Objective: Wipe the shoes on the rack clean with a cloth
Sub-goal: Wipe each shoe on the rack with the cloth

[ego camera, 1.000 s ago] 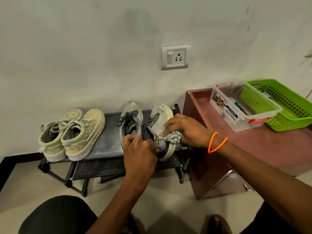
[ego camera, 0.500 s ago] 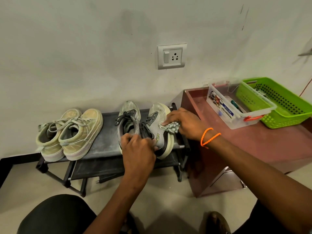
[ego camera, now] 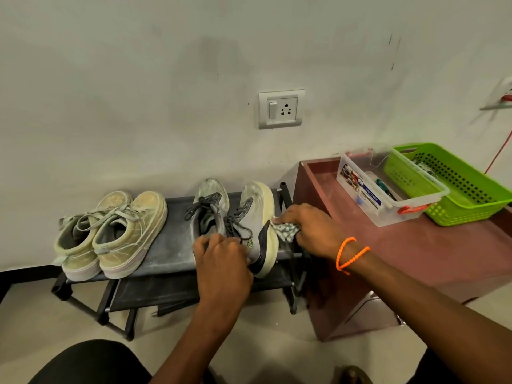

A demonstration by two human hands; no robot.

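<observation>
the right hand [ego camera: 313,231] pinches a crumpled patterned cloth [ego camera: 286,230] and presses it against the pale sole edge of the right grey shoe [ego camera: 259,217], which is tipped onto its side on the rack [ego camera: 177,231]. just left of that grip, the left hand [ego camera: 221,259] curls over the heel end of the same shoe, fingers hooked at its collar, steadying it. an orange band [ego camera: 350,254] circles the right wrist. the other grey shoe [ego camera: 210,206] stands upright, touching the tipped one on its far side from the cloth, its dark laces loose. further left on the same top shelf, apart from the grey pair, sits a beige pair [ego camera: 110,234] side by side, toes to the wall. right of the cloth grip, just beside the rack, stands a reddish desk [ego camera: 443,245] carrying a clear box [ego camera: 388,189] and a green basket [ego camera: 454,184], touching each other. above the grey shoes, a socket [ego camera: 281,108] is set in the wall.
</observation>
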